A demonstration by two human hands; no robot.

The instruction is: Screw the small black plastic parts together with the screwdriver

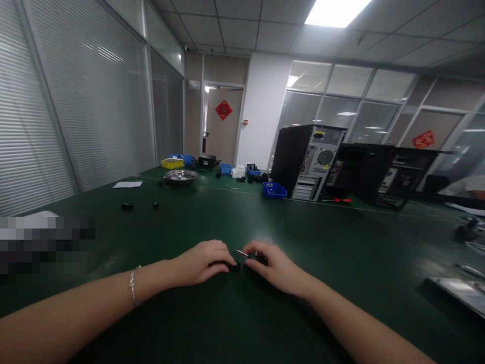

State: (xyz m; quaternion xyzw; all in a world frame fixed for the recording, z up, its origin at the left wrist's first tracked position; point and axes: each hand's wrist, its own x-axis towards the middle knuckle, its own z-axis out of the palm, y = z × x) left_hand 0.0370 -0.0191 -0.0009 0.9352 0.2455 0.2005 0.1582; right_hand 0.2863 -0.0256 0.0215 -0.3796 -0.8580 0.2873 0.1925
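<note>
My left hand (212, 260) rests low over the green table, its fingers closed on a small black object (237, 266) that is mostly covered by the fingertips. Just to the right, my right hand (271, 263) pinches a small tool with a thin silvery shaft (241, 252). That shaft points left, slightly above the black object and apparently apart from it. The tool's handle is largely hidden by my fingers, so its exact kind is unclear.
Ahead on the green table (212, 217) lie two small black pieces (128, 206), white paper (128, 184) and a round metal dish (181, 176). A blue bin (274, 190) stands beside a black computer case (295, 156). A silvery metal object (456, 293) lies at right.
</note>
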